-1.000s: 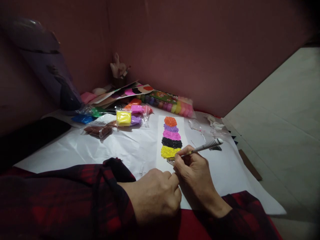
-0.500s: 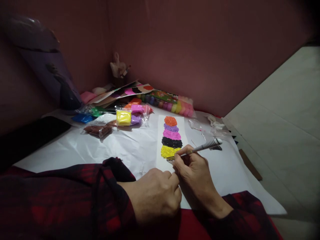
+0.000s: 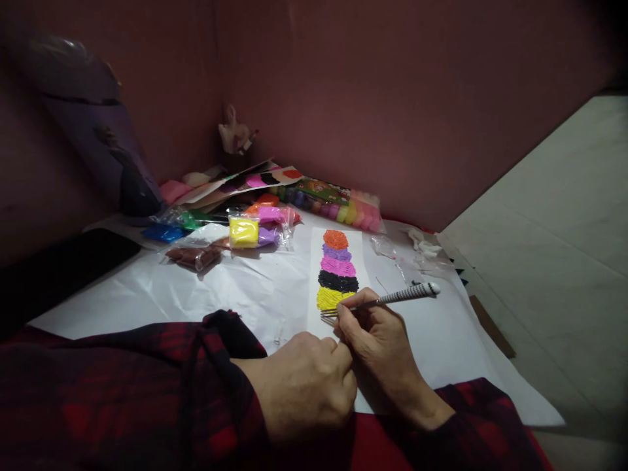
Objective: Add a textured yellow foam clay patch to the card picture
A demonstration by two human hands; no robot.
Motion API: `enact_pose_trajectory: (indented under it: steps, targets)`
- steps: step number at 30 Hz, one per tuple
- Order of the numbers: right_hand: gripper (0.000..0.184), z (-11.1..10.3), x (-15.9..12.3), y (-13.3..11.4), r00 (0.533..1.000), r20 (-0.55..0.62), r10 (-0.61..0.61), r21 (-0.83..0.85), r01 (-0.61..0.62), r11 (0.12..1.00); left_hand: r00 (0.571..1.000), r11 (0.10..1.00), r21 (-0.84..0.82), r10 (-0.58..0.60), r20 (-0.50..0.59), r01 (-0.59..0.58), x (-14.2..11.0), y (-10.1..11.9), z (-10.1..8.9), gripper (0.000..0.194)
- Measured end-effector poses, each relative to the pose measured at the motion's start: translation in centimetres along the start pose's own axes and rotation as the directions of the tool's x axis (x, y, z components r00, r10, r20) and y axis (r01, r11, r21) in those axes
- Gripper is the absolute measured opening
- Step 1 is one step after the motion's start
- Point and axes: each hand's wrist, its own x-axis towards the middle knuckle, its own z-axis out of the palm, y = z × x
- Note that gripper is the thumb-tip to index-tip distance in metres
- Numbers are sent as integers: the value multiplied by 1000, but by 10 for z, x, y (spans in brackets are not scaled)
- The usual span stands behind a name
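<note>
My right hand [image 3: 380, 333] grips a fork [image 3: 409, 293] with a black-and-white patterned handle. Its tines point left, at the lower edge of the yellow clay band on a white paper strip [image 3: 318, 327]. Textured clay bands [image 3: 338, 266] run down the strip: orange at the top, then purple, pink, black and yellow. Close beside the right hand, my left hand [image 3: 307, 383] is closed over the strip's lower end. Its fingers are curled under, so anything inside them is hidden.
Clear bags of coloured clay [image 3: 244, 232] lie left of the strip. Behind are a clay pack [image 3: 328, 199] and paper sheets [image 3: 275, 178]. A dark flat object [image 3: 73, 268] lies far left, crumpled tissue [image 3: 422, 243] at right. White sheeting [image 3: 265, 294] covers the table; walls rise behind.
The fork's tines have shifted slightly left and down along the bottom of the yellow band. Its handle end has tipped lower and moved right. My left hand has hardly moved.
</note>
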Motion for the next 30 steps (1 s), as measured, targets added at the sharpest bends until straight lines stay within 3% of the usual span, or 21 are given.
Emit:
enact_pose_trajectory:
  steps: [10,15,20,25,30]
  targets:
    - [13,-1,0,-8,999,-53,3,-135,-10,991,1000,1000,-6,3,0,-3,-1,0,0,21]
    - [14,-1,1,-6,997,-77,-5,-81,-2,997,999,1000,-7,-4,46,5,0,0,0,13]
    - [13,1,1,-2,1000,-28,-10,-29,9,1000,1000,1000,0,-6,-3,6,0,1,1,12]
    - [13,1,0,-7,1000,-12,-1,-93,0,996,1000,1000,1,1,-8,-1,0,-1,-1,13]
    - [14,0,-1,-10,998,-69,-1,-123,-8,992,1000,1000,4,-2,-7,2,0,1,1,12]
